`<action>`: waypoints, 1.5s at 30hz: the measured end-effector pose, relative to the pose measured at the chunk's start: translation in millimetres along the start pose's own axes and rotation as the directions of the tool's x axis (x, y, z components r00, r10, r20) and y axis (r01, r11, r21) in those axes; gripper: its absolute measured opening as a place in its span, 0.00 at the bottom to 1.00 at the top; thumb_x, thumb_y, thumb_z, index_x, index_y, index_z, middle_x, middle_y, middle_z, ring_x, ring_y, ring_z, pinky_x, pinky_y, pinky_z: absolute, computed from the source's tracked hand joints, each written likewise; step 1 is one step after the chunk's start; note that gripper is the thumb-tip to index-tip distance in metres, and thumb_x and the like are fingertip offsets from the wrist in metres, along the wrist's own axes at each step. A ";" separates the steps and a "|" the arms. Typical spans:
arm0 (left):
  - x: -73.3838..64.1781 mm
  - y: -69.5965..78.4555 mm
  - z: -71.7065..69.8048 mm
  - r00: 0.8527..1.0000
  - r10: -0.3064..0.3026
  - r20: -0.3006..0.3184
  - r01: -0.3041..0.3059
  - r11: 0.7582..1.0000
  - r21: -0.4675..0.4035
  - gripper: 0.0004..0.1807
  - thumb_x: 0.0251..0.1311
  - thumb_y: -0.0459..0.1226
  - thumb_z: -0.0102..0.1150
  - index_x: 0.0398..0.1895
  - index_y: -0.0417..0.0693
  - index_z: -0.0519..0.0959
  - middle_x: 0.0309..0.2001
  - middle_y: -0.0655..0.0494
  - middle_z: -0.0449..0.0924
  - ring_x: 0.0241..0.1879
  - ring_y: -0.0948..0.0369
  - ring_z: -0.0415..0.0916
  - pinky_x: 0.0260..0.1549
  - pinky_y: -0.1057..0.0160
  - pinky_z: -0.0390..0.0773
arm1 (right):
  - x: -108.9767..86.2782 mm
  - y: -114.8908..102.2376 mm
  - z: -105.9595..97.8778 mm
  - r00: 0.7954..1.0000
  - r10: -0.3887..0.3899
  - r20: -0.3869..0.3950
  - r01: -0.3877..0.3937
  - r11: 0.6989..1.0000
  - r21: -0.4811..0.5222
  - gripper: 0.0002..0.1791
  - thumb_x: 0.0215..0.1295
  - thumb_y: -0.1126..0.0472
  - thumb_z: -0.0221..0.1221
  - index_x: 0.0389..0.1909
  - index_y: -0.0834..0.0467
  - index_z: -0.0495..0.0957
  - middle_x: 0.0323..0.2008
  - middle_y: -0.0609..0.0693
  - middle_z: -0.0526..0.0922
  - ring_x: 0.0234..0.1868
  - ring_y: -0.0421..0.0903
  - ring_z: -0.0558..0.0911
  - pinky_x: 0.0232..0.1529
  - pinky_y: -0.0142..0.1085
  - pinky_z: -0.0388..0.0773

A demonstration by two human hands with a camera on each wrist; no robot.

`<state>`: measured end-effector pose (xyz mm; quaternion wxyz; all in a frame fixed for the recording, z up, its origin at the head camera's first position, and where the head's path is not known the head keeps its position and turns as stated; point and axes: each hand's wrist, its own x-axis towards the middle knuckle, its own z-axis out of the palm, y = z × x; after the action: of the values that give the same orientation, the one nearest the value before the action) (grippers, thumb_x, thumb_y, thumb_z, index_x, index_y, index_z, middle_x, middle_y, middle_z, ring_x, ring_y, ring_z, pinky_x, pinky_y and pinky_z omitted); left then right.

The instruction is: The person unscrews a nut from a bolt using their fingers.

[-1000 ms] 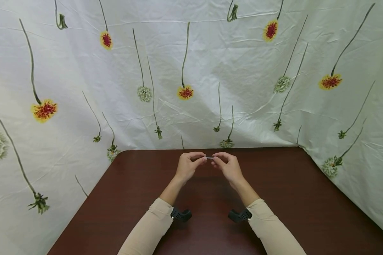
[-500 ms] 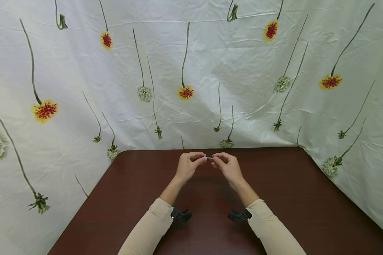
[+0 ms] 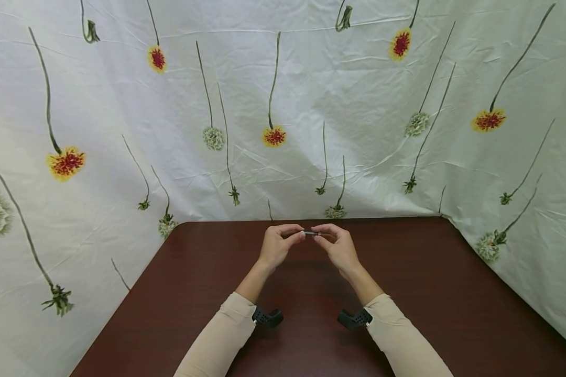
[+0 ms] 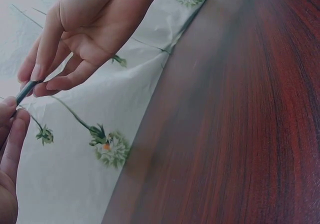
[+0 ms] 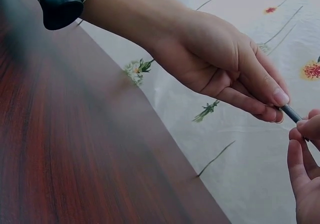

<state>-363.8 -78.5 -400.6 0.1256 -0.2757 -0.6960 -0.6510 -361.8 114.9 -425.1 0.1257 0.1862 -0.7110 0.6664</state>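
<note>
A short, thin, dark grey rod (image 3: 311,233) with fine ridges, like a screw's thread, spans the gap between both hands above the table's far part. My left hand (image 3: 274,246) pinches one end between thumb and fingers. The other end lies between the thumb and index finger of my right hand (image 3: 341,248). Close up in the left wrist view, the ridged rod (image 4: 25,91) is tilted, its two ends covered by fingertips. The right wrist view shows the rod (image 5: 291,113) with the left thumb pressed on it.
A dark reddish-brown wooden table (image 3: 193,293) lies under the arms. Behind it and along its sides hangs a white cloth (image 3: 245,94) printed with flowers. Each wrist carries a black strapped device, like the left one (image 3: 268,317).
The right thumb and index finger have shifted on the rod, and more of it shows between the hands. The left hand and both arms look almost still.
</note>
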 end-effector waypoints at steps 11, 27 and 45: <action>0.0 -1.8 0.5 1.000 -0.005 0.003 0.005 1.000 -0.008 0.06 0.65 0.22 0.64 0.42 0.24 0.84 0.39 0.31 0.86 0.42 0.31 0.82 0.41 0.58 0.86 | 0.3 -1.6 4.8 0.999 0.025 -0.026 -0.021 0.988 0.150 0.15 0.75 0.69 0.60 0.57 0.73 0.78 0.53 0.68 0.81 0.50 0.67 0.84 0.52 0.48 0.83; 1.5 -0.5 -0.2 1.000 -0.023 0.002 0.024 0.999 -0.030 0.06 0.65 0.21 0.63 0.43 0.22 0.83 0.39 0.26 0.84 0.40 0.38 0.84 0.41 0.61 0.86 | 2.0 -1.8 -1.3 1.000 -0.009 -0.003 0.009 0.998 0.064 0.13 0.70 0.73 0.63 0.53 0.71 0.83 0.53 0.66 0.82 0.55 0.61 0.83 0.53 0.41 0.82; 5.4 -41.2 -11.4 0.990 -0.140 0.017 0.138 0.988 0.072 0.06 0.63 0.25 0.69 0.42 0.32 0.86 0.36 0.46 0.88 0.39 0.49 0.87 0.42 0.56 0.85 | 2.0 7.5 -22.2 0.999 -0.039 -0.037 0.026 0.955 -0.296 0.10 0.66 0.67 0.70 0.46 0.63 0.87 0.44 0.56 0.88 0.44 0.52 0.88 0.38 0.36 0.81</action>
<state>-392.9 -88.5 -430.9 0.0820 -0.2288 -0.7376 -0.6299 -368.4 137.1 -429.2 0.1780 0.1629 -0.7965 0.5544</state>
